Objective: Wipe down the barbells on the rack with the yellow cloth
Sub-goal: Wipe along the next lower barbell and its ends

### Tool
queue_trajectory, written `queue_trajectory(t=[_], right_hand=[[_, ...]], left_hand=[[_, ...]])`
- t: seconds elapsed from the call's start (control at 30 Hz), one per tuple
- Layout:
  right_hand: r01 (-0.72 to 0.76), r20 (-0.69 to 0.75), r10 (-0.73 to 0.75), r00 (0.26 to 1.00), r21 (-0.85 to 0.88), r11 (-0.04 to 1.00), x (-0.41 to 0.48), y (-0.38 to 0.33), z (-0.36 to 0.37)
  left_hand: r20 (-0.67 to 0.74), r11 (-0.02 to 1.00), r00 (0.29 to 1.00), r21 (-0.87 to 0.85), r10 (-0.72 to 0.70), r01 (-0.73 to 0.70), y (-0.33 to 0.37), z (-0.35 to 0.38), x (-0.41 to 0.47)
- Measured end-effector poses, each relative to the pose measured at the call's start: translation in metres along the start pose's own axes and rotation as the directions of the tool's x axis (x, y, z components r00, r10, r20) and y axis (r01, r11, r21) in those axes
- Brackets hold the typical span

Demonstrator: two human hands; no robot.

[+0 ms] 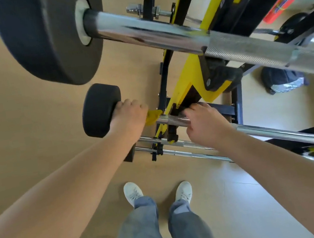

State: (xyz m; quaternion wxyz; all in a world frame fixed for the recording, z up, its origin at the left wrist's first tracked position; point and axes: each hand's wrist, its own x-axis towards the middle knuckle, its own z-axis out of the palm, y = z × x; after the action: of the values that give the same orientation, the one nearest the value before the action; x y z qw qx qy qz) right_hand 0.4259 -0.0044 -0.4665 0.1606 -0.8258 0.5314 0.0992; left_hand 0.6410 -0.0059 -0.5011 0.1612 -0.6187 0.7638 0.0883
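The yellow-and-black rack carries several barbells at different heights. Highest and nearest the eye is the top barbell, a thick chrome bar with a big black plate on its left end. Below it, resting in the rack's hooks, is the middle barbell, which ends on the left in a small black weight. Lower still, two thin bars lie close together, running the same way.

The person stands facing the rack, both bare arms reaching down and forward to the middle barbell. The left hand sits knuckles-up on the bar right against the small weight, its fingers curled over and round. The yellow cloth is bunched under that hand, wrapped on the bar, with a fold poking out on the side towards the rack upright. The right hand is on the other side of the upright, its fingers curled tight round the knurled part of the same bar. A short stretch of bare chrome shows between the two hands.

Under it all is a tan floor, with the person's white shoes and grey jeans straight below. A dark bag lies on the floor beyond the rack.
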Motion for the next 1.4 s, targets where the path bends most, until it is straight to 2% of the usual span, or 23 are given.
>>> queue_trajectory(t=[0.1,0.23,0.3,0.37,0.43,0.5,0.57,0.6,0.63,0.7,0.77,0.87,0.93,1.03,1.13,1.2,1.23,1.3,1.4], right_hand=[[0.014,0.046,-0.016,0.999,0.041,0.999,-0.001,0.006,0.011],[0.05,0.018,-0.05,0.999,-0.012,0.999,0.003,0.011,0.018],[0.07,0.015,-0.07,0.997,-0.012,0.997,0.004,0.013,0.019],[0.071,0.025,-0.071,0.997,-0.026,0.997,0.004,0.014,0.019],[0.064,0.038,-0.061,0.997,-0.071,0.995,0.003,0.014,0.019],[0.056,0.044,-0.052,0.998,-0.093,0.994,0.003,0.012,0.02],[0.045,0.055,-0.04,0.998,-0.098,0.994,0.004,0.01,0.021],[0.036,0.061,-0.03,0.998,-0.105,0.994,0.004,0.009,0.02],[0.027,0.06,-0.021,0.998,-0.109,0.994,0.005,0.007,0.02],[0.011,0.045,-0.005,0.999,-0.135,0.991,0.005,0.004,0.02],[-0.006,0.035,0.013,0.999,-0.188,0.982,0.002,0.001,0.018],[0.012,0.059,0.005,0.998,-0.284,0.959,-0.001,-0.009,0.013],[0.037,0.074,-0.012,0.997,-0.341,0.939,-0.002,-0.015,0.009],[0.023,0.106,0.017,0.994,-0.361,0.932,-0.002,-0.02,0.007],[0.014,0.117,0.028,0.993,-0.339,0.941,-0.003,-0.02,0.007],[0.01,0.112,0.029,0.993,-0.333,0.943,-0.004,-0.02,0.007],[0.004,0.107,0.033,0.994,-0.331,0.944,-0.004,-0.021,0.006],[-0.013,0.101,0.047,0.994,-0.321,0.947,-0.005,-0.022,0.005],[-0.023,0.103,0.059,0.993,-0.321,0.947,-0.006,-0.025,0.005]], left_hand=[[-0.019,0.999,1.0,-0.038,-0.009,0.008,0.022,0.001,0.01],[-0.17,0.999,0.985,-0.049,-0.002,-0.006,0.062,0.01,0.003],[-0.192,0.998,0.979,-0.008,0.066,-0.069,0.055,0.012,0.008],[-0.096,0.99,0.986,0.045,0.139,-0.135,0.043,0.003,0.016],[0.077,0.992,0.99,0.028,0.119,-0.121,0.04,-0.009,0.029],[0.307,0.992,0.944,-0.029,0.126,-0.123,0.042,-0.021,0.043],[0.441,0.99,0.887,-0.082,0.139,-0.114,0.042,-0.026,0.053],[0.427,0.991,0.894,-0.08,0.134,-0.111,0.041,-0.026,0.052],[0.355,0.992,0.926,-0.059,0.126,-0.112,0.04,-0.023,0.045],[0.066,0.992,0.99,-0.002,0.126,-0.126,0.04,-0.008,0.022],[-0.115,0.994,0.988,0.025,0.107,-0.105,0.036,0.013,-0.003],[-0.131,0.996,0.991,0.086,0.013,-0.001,0.011,0.028,-0.015],[-0.066,0.992,0.997,0.116,-0.041,0.049,0.005,0.019,-0.013],[0.116,0.992,0.988,0.085,-0.099,0.089,0.01,-0.008,0.007],[0.354,0.993,0.929,0.082,-0.107,0.083,0.015,-0.024,0.028],[0.395,0.992,0.912,0.094,-0.111,0.08,0.017,-0.026,0.029],[0.342,0.991,0.932,0.099,-0.123,0.094,0.018,-0.025,0.026],[0.131,0.991,0.983,0.049,-0.13,0.125,0.024,-0.01,0.009],[-0.127,0.991,0.989,0.096,-0.082,0.095,0.037,0.026,-0.023]])
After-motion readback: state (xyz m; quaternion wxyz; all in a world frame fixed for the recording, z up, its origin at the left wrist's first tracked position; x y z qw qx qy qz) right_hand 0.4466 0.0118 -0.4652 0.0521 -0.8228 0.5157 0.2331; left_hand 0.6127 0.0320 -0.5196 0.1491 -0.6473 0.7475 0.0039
